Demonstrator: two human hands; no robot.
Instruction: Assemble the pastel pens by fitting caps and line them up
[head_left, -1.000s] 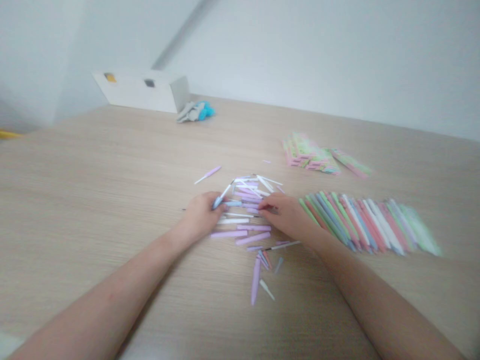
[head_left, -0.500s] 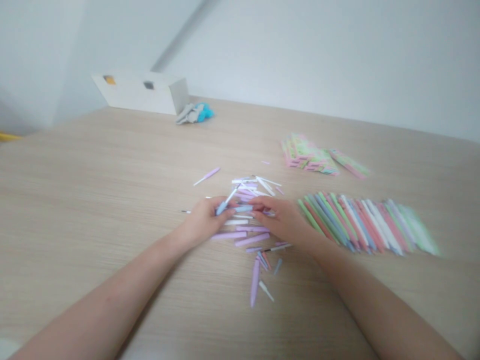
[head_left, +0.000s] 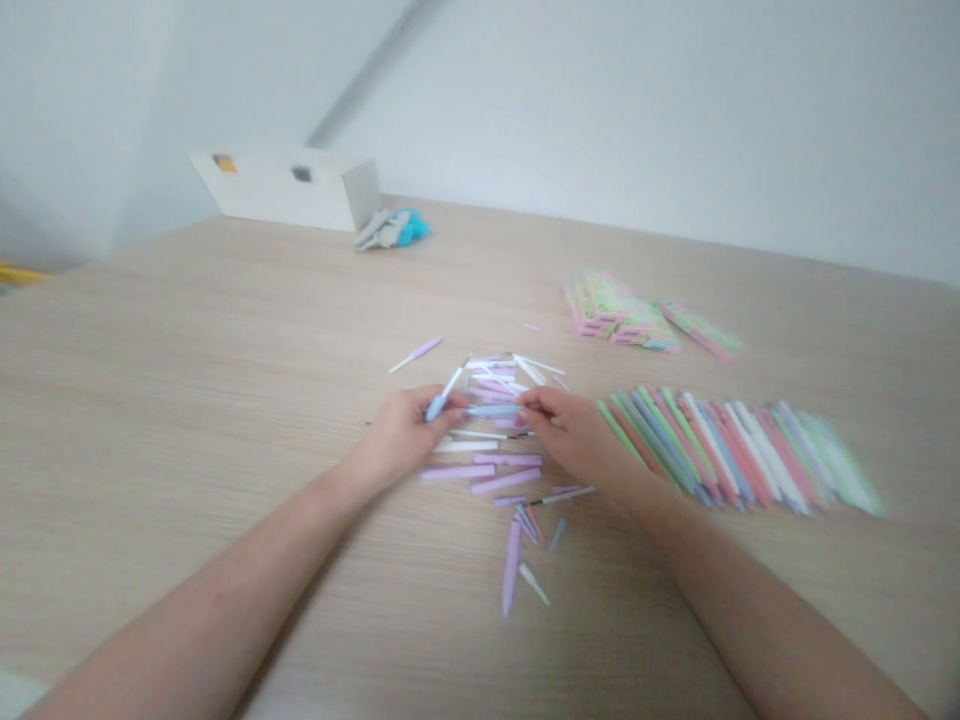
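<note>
My left hand (head_left: 401, 432) is closed around a pen refill with a light-blue tip piece (head_left: 445, 390), its white tube pointing up and away. Between my two hands lies a light-blue pen barrel (head_left: 492, 411), level, its right end pinched by the fingers of my right hand (head_left: 574, 430). The barrel's left end meets my left fingertips; whether they grip it too I cannot tell. Beneath and around both hands are loose pen parts: lilac barrels (head_left: 506, 481), white refills and small coloured pieces (head_left: 556, 534).
Right of my right hand lies a row of assembled pens (head_left: 720, 445) in several colours. Behind them are stacked pink-and-green packets (head_left: 615, 312) and one loose packet (head_left: 700, 330). A white box (head_left: 289, 190) and a crumpled grey-and-blue glove-like bundle (head_left: 394, 229) stand at the back left.
My right hand has moved slightly right with the blue barrel, a little away from my left hand. The refill in my left hand has shifted slightly left.
</note>
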